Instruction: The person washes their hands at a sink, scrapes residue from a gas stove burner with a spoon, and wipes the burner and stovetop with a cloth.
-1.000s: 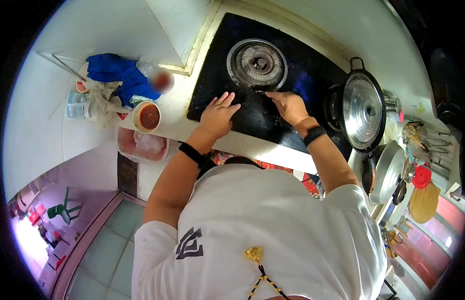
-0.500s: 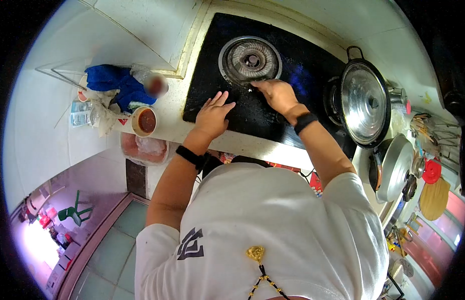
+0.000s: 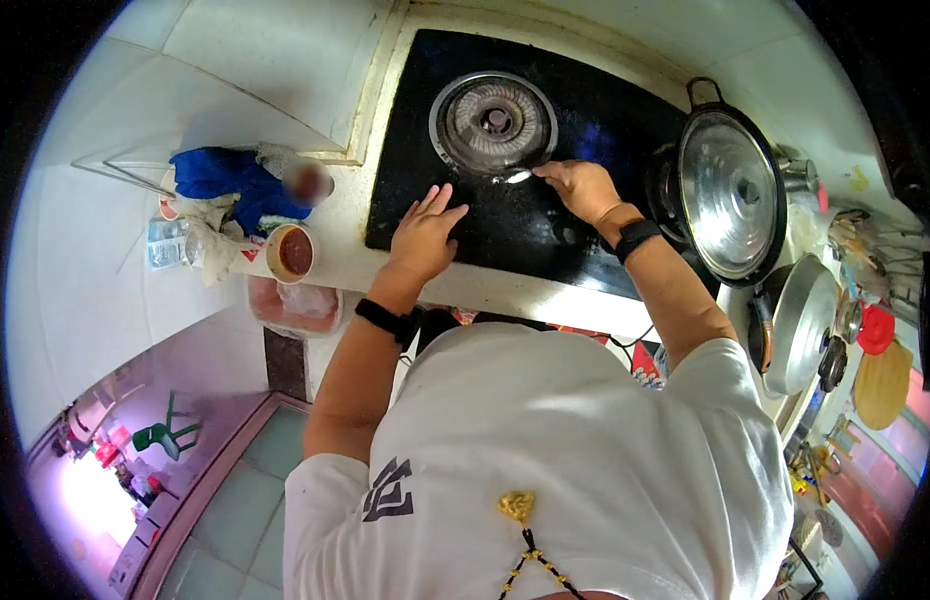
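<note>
My left hand rests on the black glass stovetop, its fingers stretched out and apart, with nothing in it. At the lower right rim of the round gas burner is my right hand. Its thumb and forefinger are pinched together by the metal ring; anything between them is too small to make out. Just left of those fingertips a bright white spot shows on the glass by the ring, and I cannot tell whether it is a glint or an object.
A wok with a metal lid covers the right burner, and another lidded pan stands nearer me. On the left are a paper cup of red sauce, a blue cloth and a tub below the counter edge.
My right hand has moved a little to the right along the burner's rim, still pinched. My left hand stays flat on the stovetop. The view has shifted slightly.
</note>
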Available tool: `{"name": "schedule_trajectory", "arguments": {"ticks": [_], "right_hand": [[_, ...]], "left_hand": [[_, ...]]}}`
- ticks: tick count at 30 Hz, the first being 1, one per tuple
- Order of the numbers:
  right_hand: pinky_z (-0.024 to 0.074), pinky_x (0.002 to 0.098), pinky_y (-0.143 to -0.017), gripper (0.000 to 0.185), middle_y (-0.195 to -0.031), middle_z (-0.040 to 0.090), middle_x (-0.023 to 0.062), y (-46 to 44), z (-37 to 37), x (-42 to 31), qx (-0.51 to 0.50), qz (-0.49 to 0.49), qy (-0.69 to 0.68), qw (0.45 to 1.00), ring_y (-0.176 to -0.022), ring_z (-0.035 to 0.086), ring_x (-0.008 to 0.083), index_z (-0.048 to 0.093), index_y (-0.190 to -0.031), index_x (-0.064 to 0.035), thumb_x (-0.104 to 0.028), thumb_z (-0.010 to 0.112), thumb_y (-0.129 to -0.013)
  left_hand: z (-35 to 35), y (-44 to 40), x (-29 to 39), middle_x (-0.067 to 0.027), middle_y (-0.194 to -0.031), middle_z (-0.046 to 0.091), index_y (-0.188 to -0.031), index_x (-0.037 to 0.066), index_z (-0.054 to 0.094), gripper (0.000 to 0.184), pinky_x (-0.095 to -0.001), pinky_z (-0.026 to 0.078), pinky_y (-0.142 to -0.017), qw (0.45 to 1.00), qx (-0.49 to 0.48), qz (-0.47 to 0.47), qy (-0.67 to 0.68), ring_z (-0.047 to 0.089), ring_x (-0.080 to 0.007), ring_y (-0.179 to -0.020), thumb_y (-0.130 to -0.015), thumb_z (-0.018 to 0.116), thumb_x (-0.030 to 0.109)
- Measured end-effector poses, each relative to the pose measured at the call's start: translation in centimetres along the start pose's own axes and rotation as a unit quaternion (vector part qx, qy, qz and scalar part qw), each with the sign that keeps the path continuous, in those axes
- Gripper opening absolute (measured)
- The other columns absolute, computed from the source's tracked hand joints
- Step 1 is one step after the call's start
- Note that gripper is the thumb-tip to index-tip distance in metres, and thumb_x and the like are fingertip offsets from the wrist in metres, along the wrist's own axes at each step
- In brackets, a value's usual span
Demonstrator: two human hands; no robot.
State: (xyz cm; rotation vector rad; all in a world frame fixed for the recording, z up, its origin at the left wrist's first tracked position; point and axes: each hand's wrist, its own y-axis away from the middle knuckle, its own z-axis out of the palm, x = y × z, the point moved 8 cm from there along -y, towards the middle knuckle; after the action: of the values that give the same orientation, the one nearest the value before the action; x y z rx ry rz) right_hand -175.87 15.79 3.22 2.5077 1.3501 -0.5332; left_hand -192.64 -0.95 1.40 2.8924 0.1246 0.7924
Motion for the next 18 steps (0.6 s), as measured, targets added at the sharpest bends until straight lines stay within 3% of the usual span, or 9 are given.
{"name": "schedule_trajectory", "arguments": {"ticks": [4,8,14,16,18], "right_hand": [[0.0552,0.0365,-0.082,0.02,-0.106,0.07,0.0152,0.5,-0.4,-0.7,-0.001,0.029,-0.13,0.991,-0.095,0.068,0.0329,0.07,-0.109,-0.0078,-0.007,0.063,-0.09],[0.0543,0.0394,-0.08,0.018,-0.101,0.071,0.0149,0.0,-0.7,-0.3,0.046,0.023,-0.134,0.99,-0.092,0.067,0.0344,0.071,-0.107,-0.0107,-0.013,0.063,-0.091],[0.0543,0.0383,-0.08,0.017,-0.1,0.071,0.015,-0.7,0.7,-0.8,0.003,0.039,-0.085,0.996,-0.091,0.068,0.0341,0.071,-0.107,-0.0104,-0.014,0.062,-0.092],[0.0544,0.0379,-0.079,0.017,-0.099,0.071,0.015,-1.2,0.4,-0.4,0.036,0.073,-0.186,0.979,-0.09,0.068,0.034,0.071,-0.106,-0.0106,-0.015,0.063,-0.092],[0.0543,0.0375,-0.079,0.017,-0.1,0.071,0.0143,-1.5,1.8,-1.7,0.024,0.045,-0.187,0.981,-0.09,0.068,0.033,0.071,-0.106,-0.0098,-0.017,0.063,-0.092]], "left_hand": [[0.3,-0.1,-0.2,-0.0127,-0.153,0.038,-0.13,0.017,0.062,0.057,-0.0441,0.03,-0.116,1.0,-0.009,-0.003,0.005,0.033,-0.0275,-0.144,-0.075,0.071,0.006],[0.2,-0.1,0.0,-0.0127,-0.154,0.038,-0.131,0.018,0.061,0.058,-0.044,0.03,-0.117,1.0,-0.008,-0.002,0.002,0.033,-0.0278,-0.143,-0.075,0.071,0.007],[0.2,-0.2,0.1,-0.0126,-0.154,0.037,-0.132,0.018,0.06,0.059,-0.0433,0.029,-0.117,1.0,-0.015,-0.004,-0.001,0.033,-0.0279,-0.144,-0.075,0.07,0.008],[0.1,-0.2,0.0,-0.0129,-0.154,0.037,-0.132,0.017,0.06,0.059,-0.0431,0.029,-0.117,1.0,-0.019,-0.006,-0.004,0.033,-0.028,-0.144,-0.075,0.07,0.008],[0.1,-0.2,0.1,-0.0135,-0.155,0.036,-0.132,0.016,0.06,0.058,-0.0431,0.029,-0.117,1.0,-0.018,-0.006,0.006,0.032,-0.0283,-0.144,-0.075,0.07,0.008]]}}
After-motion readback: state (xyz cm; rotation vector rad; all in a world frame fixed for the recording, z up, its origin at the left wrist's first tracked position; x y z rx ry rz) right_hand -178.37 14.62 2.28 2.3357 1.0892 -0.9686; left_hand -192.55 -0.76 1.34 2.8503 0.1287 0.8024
